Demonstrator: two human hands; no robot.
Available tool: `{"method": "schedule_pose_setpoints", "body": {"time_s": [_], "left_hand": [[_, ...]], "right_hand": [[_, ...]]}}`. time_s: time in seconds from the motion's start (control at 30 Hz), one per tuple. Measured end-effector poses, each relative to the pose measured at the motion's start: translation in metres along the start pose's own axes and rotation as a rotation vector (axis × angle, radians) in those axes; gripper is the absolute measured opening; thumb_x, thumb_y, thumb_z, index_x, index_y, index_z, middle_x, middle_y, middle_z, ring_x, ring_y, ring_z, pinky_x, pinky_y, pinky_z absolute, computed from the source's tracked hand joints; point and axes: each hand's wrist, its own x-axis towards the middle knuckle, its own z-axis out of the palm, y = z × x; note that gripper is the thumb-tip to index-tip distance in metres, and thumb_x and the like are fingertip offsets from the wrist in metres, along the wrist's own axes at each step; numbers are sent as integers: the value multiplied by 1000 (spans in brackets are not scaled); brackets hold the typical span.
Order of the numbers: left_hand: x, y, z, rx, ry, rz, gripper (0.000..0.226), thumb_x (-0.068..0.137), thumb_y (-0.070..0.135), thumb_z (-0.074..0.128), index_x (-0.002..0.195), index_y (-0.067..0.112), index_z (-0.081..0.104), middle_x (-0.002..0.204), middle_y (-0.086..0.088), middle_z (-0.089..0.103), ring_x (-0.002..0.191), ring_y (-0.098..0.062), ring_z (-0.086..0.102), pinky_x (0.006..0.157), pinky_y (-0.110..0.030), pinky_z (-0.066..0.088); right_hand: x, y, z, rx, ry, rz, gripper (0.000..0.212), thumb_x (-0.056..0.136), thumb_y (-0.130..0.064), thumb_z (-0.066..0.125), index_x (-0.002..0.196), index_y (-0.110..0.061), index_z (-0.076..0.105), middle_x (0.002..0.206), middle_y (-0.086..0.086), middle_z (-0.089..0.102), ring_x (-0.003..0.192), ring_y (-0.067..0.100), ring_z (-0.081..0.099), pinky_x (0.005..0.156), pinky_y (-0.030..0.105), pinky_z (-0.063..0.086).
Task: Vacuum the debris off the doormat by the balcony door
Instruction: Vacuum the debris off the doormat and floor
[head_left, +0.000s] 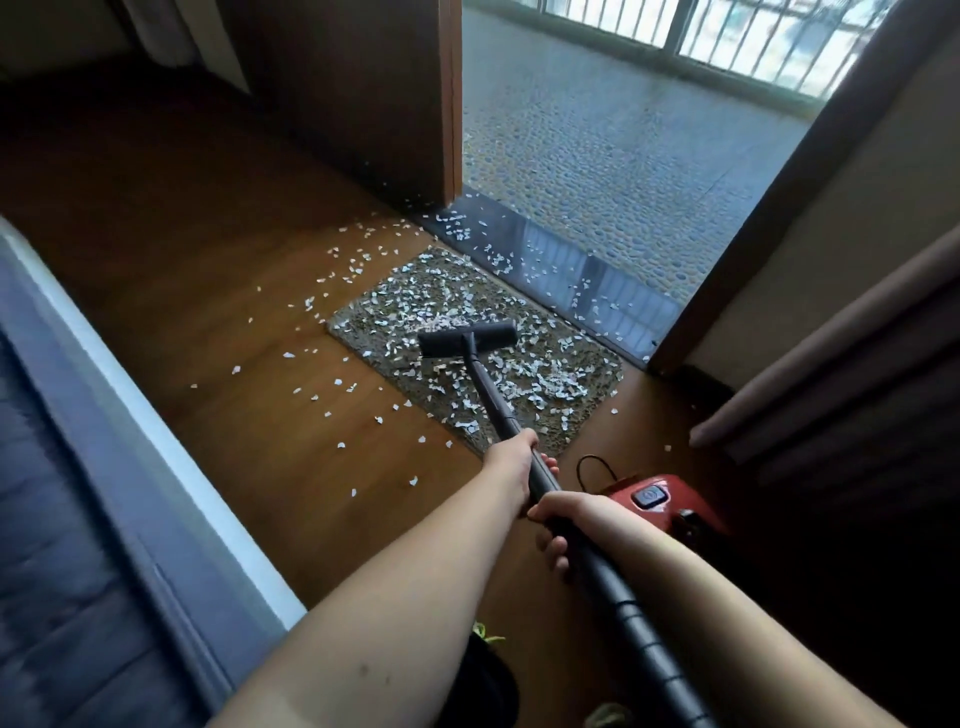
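Nearest, the right hand (563, 512) and, further along, the left hand (514, 454) both grip the vacuum wand (491, 395). Its head (467, 338) rests mid-doormat (592, 410), which lies against the balcony threshold (571, 270). Fast strokes could scatter the paper scraps (545, 379) onto the floor (234, 291).

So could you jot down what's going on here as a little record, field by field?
mat: doormat by the open balcony door, strewn with white scraps
tool: vacuum head resting on the mat, on a dark wand
left hand: grips the wand, further down it
right hand: grips the wand, nearer the body
vacuum: red body on the wood floor, right of the hands
stray scraps: also on the floor and the door sill
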Motion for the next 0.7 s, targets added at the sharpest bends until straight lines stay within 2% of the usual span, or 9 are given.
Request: {"method": "schedule_pose_setpoints", "body": {"time_s": [0.23,0.33,0.4,0.53,0.63,0.7], "left_hand": [[-26,-1,-1,11,31,22,23,98,15,52,80,2,47,31,-4,48,24,-15,48,36,-19,41],[-25,-5,-4,-19,44,31,17,96,14,55,88,0,50,47,-9,52,26,-16,48,37,-21,43],[-24,-10,-6,-32,60,42,12,95,12,56,95,2,49,58,-10,48,28,-16,46,36,-20,42],[-19,-24,-8,-47,91,55,10,94,6,53,99,2,45,60,-11,44,31,-16,44,34,-19,40],[-16,-27,-3,-41,109,47,13,93,5,54,102,0,46,64,-12,46,34,-17,46,34,-19,41],[-15,-27,1,-48,110,48,13,93,5,54,102,2,45,65,-13,46,35,-17,47,35,-19,41]], "right_hand": [[-26,8,6,64,4,18,15,88,-7,50,74,-10,45,53,5,39,29,10,38,32,13,32],[-32,12,8,51,-11,0,14,88,-7,50,76,-9,46,51,6,41,30,11,38,32,15,32],[-34,17,10,12,-6,-13,13,88,-6,52,76,-7,48,50,7,43,31,12,40,33,16,34],[-36,17,6,-83,30,-11,15,86,-3,53,71,-2,51,50,11,47,34,18,45,38,18,39],[-38,9,-1,-179,28,11,23,87,-5,52,64,-4,50,44,8,46,31,17,43,37,14,36],[-38,7,-6,-219,19,4,23,87,-7,52,64,-5,51,46,9,47,34,18,43,38,16,37]]}}
